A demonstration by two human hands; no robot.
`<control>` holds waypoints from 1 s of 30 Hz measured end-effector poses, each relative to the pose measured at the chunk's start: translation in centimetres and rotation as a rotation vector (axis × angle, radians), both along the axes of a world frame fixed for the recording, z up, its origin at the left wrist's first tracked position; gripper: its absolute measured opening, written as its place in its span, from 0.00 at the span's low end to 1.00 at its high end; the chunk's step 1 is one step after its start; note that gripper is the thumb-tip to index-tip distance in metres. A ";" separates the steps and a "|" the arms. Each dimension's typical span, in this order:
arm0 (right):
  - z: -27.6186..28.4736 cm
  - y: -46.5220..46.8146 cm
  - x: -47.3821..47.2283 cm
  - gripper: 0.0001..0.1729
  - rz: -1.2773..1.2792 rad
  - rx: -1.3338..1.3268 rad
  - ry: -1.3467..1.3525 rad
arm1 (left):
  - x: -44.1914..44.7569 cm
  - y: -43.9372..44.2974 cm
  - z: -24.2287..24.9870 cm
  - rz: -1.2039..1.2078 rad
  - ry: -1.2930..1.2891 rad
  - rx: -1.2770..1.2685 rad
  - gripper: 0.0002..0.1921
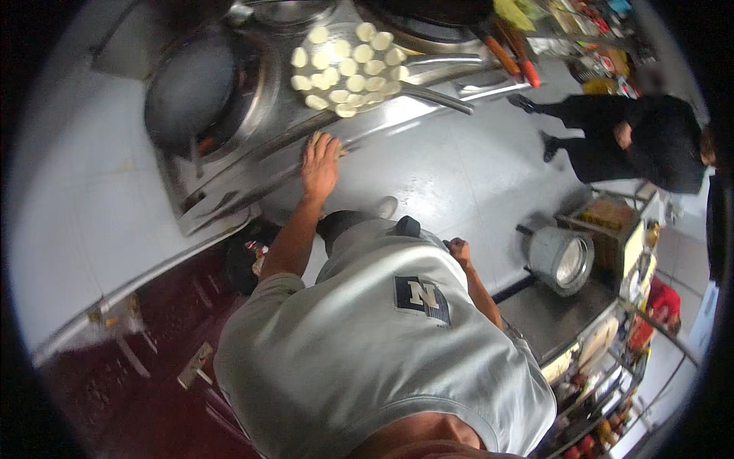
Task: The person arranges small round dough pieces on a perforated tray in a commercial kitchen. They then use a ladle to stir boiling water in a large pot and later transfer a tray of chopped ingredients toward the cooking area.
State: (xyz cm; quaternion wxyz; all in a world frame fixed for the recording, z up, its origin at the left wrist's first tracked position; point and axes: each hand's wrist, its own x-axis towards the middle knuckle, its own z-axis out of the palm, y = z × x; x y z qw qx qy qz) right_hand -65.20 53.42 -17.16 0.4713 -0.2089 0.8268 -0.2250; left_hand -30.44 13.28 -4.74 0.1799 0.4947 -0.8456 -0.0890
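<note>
My left hand (pixel 321 163) lies over a pale yellowish cloth (pixel 343 151) on the front edge of the metal stove (pixel 367 131), the cloth showing at its fingers. My right hand (pixel 459 251) is curled beside my hip, with a small dark thing at its fingers that I cannot make out. Beyond my left hand, pale round slices (pixel 355 83) lie spread over a round metal strainer, partly hidden by them. Two metal handles (pixel 438 97) point right from there. A large dark wok (pixel 192 86) sits on the stove at the left.
Another dark pan (pixel 436 11) stands at the top, near orange-ended handles (pixel 530 73). A person in black (pixel 642 140) stands at the right, and a person in red (pixel 659 312) is farther off. A metal pot (pixel 559 258) stands by a work table (pixel 545 315). A dark bin (pixel 241 264) is at my left.
</note>
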 end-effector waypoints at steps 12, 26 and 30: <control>5.0 -28.4 -16.1 0.19 -0.384 -0.694 -0.165 | 33.4 -0.5 7.8 0.614 -0.346 -0.347 0.24; 17.9 -35.1 -1.1 0.23 0.156 -0.257 -0.472 | 27.4 -5.9 3.3 0.665 0.386 -0.403 0.15; 17.3 -32.8 7.7 0.18 -0.144 -0.380 -0.759 | 24.5 -8.9 7.6 0.660 0.935 -0.337 0.14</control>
